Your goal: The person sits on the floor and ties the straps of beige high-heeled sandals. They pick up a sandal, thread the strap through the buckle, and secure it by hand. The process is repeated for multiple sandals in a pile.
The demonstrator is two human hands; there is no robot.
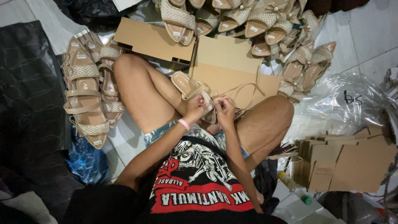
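**One Sandal in My Hands, Piles All Around**

I sit cross-legged on the tiled floor with one beige sandal lying over my lap between my knees, toe pointing away to my left. My left hand pinches its woven strap from the side; a pink wristband sits on that wrist. My right hand is closed on the thin laces at the sandal's heel end, fingers curled tight, and the two hands nearly touch. The laces loop out over a flat cardboard sheet in front of me.

To my left I count about four finished sandals laid side by side. Ahead lies a bigger heap, too tangled to count exactly. At my right sits one stack of folded cardboard boxes, one clear plastic bag, and one small bottle with a green cap.
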